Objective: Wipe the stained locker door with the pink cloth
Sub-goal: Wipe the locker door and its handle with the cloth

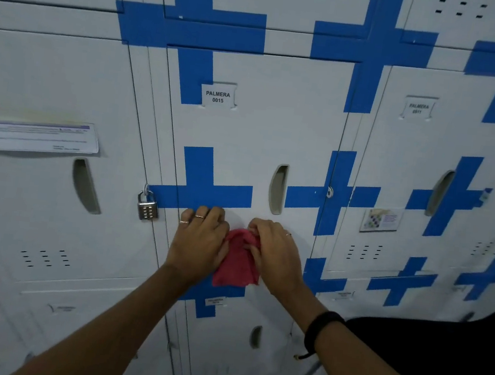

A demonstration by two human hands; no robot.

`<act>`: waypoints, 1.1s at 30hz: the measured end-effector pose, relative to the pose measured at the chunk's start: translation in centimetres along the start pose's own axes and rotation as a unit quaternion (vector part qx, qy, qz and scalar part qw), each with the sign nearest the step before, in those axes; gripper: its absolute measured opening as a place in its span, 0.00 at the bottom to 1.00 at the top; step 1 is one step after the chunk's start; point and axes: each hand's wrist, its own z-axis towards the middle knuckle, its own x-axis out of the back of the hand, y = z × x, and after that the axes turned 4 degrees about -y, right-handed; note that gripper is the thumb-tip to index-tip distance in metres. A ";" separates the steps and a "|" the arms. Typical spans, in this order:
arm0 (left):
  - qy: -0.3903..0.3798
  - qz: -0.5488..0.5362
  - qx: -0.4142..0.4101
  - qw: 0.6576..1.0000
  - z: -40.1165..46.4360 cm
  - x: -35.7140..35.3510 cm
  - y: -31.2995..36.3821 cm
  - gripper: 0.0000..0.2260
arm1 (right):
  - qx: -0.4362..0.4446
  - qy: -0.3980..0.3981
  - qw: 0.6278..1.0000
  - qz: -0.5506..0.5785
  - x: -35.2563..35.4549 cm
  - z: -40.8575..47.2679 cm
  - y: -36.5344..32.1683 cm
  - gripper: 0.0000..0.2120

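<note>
Both hands grip the pink cloth (238, 258) against the locker door (264, 133) labelled PALMERA 0015: the left hand (200, 240) clutches its 9 o'clock edge, the right hand (276, 252) pinches its 3 o'clock edge. A combination padlock (147, 206) hangs at 9 o'clock; the recessed handle (278, 189) sits at 1 o'clock, above the right hand.

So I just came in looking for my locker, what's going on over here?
A person is at the bank of white lockers with blue taped crosses, holding a pink cloth between both hands against the door labelled PALMERA 0015. The left hand and the right hand are bunching the cloth low on the door, just below its recessed handle. A combination padlock hangs at the door's left edge. Any stain is hard to make out here.
</note>
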 end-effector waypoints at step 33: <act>0.029 -0.460 0.165 0.872 1.7 2.5 7.8 0.10 | -0.135 0.061 0.986 0.072 6.5 -3.1 3.5 0.05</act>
